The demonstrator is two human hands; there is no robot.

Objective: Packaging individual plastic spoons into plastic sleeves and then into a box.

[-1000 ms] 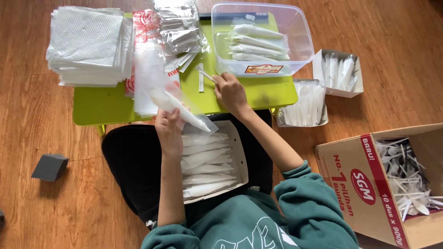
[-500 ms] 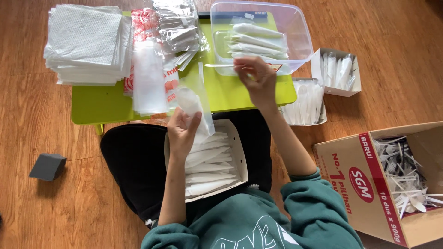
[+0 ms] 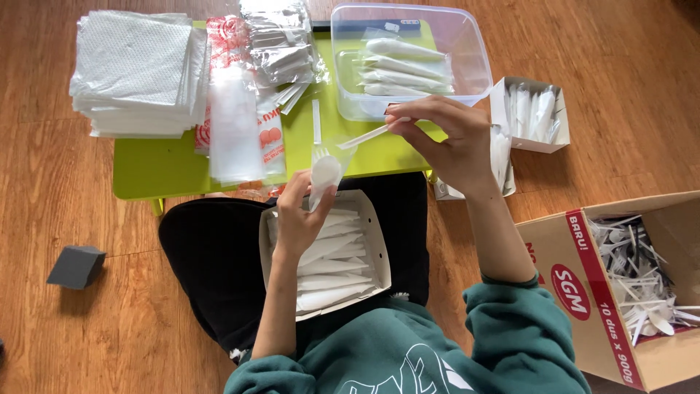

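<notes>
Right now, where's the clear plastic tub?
In the head view, the clear plastic tub sits on the far right end of the green table, just beyond the right hand, left of a small white box.

Left hand (image 3: 299, 219) pinching clear sleeve (image 3: 326, 174) holding white spoon, right hand (image 3: 448, 135) gripping spoon handle (image 3: 368, 136), green surface (image 3: 160, 164), lidless tub (image 3: 467, 55) behind.

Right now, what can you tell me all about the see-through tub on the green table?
The clear plastic tub is rectangular with rounded corners and has no lid on. It sits upright at the far right end of the green table, overhanging its edge a little. Inside lie several long white packets, stacked side by side. The right hand hovers just in front of it.
</notes>
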